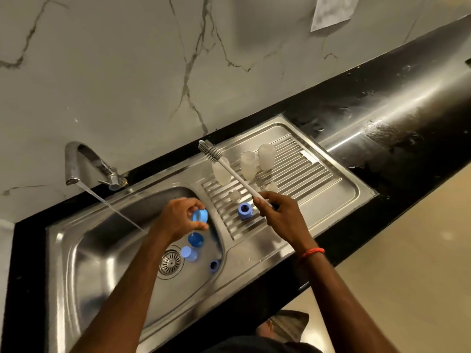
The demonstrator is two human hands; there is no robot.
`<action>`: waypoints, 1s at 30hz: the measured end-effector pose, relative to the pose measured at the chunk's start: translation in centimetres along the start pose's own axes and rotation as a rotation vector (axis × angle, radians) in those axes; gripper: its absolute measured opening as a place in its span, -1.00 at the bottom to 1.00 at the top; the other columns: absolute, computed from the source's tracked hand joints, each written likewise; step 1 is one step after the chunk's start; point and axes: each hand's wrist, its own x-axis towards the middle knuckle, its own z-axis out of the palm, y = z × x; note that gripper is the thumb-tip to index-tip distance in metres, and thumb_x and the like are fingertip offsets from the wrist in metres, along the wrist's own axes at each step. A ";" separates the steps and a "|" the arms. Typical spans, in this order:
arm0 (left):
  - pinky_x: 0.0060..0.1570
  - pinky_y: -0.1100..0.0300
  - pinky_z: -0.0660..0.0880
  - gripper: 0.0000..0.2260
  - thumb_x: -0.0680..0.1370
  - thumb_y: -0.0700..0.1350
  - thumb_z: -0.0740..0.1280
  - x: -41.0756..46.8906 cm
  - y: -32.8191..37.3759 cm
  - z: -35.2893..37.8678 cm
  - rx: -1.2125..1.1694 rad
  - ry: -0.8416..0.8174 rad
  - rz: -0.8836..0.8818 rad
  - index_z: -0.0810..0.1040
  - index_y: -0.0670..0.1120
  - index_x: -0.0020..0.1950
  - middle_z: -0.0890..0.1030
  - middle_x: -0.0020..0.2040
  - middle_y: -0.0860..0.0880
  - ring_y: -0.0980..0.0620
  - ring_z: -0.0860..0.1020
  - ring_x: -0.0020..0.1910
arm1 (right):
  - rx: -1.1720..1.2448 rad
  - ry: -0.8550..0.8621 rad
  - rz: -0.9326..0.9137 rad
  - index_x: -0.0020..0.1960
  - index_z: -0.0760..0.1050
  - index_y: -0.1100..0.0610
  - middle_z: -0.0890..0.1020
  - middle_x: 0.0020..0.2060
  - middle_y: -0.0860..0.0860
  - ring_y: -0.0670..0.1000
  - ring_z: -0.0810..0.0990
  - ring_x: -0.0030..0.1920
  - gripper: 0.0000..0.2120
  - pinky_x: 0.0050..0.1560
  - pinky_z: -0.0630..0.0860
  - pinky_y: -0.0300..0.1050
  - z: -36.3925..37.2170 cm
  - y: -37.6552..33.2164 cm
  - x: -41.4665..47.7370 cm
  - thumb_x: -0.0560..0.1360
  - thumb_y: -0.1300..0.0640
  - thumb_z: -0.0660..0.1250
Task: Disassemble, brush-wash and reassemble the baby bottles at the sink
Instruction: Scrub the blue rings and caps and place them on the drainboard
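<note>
My left hand [178, 219] holds a light blue bottle ring [200, 215] over the right side of the steel sink basin [102, 263]. My right hand [279, 215] grips the white handle of a bottle brush [230, 170], whose grey bristle head points up and away over the draining board [318, 184]. Three clear bottle bodies [248, 161] stand upside down on the board, with clear teats [234, 196] and a blue ring [245, 210] lying near them. In the basin lie a blue cap [195, 239], a pale blue cap [189, 253] and another blue ring [214, 265].
The tap [76, 161] at the back left runs a thin stream into the basin. The drain strainer [171, 262] sits next to the caps. A wet black counter [395, 118] runs to the right beneath a marble wall.
</note>
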 end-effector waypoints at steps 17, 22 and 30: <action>0.02 0.11 0.58 -0.55 0.36 -0.12 0.61 9.1 9.8 10.6 -0.081 0.054 0.345 0.59 -0.07 0.21 0.61 0.08 -0.04 0.01 0.57 0.05 | 0.021 0.137 0.060 0.05 0.64 -0.16 0.62 -0.32 -0.06 0.02 0.54 -0.32 -0.81 -0.25 0.55 0.15 -4.3 1.0 -2.5 0.54 -0.18 0.32; 0.01 0.03 0.63 -0.53 0.34 -0.23 0.58 9.9 9.4 12.6 -0.006 0.080 0.323 0.55 -0.04 0.20 0.56 0.13 -0.05 -0.07 0.60 0.06 | -0.018 0.132 0.073 0.10 0.62 -0.11 0.62 -0.28 -0.20 -0.03 0.55 -0.28 -0.81 -0.24 0.56 0.03 -5.1 1.7 -3.6 0.56 -0.12 0.31; 0.03 0.20 0.55 -0.43 0.30 -0.14 0.65 9.7 8.8 12.6 -0.086 0.195 0.304 0.57 -0.14 0.27 0.59 0.17 -0.11 -0.07 0.59 0.13 | -0.015 0.100 0.065 0.08 0.59 -0.17 0.62 -0.29 -0.18 -0.06 0.53 -0.30 -0.82 -0.26 0.52 -0.12 -5.1 1.5 -3.6 0.53 -0.14 0.30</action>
